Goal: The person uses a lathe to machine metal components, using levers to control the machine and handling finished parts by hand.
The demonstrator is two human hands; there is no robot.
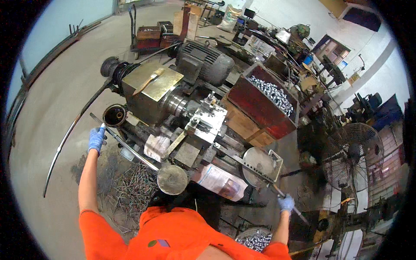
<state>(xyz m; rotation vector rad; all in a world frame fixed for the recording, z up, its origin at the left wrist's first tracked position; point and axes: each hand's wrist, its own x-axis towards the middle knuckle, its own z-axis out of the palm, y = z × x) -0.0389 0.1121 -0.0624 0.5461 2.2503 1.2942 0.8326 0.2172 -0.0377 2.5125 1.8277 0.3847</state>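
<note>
My left hand (96, 139), in a blue glove, is at the upper end of a long metal lever bar (136, 152). Its fingers are curled, with a fingertip against the bar, which slants down to a round metal disc (172, 179). At the right, my gloved right hand (286, 203) is wrapped round a thin rod handle (300, 215) that extends from a notched metal bar (253, 168). Between my hands stands an oily machine with a metal spindle (177, 104) and a bright clamping block (208, 123). Whether the block holds a workpiece is too small to tell.
A red bin (260, 102) of small shiny metal parts stands behind the machine, beside a motor (203, 63). A brush (148, 81) lies on the housing. Metal scraps (134, 186) cover the floor at left. A basket of parts (255, 238) and a large fan (354, 151) are at right.
</note>
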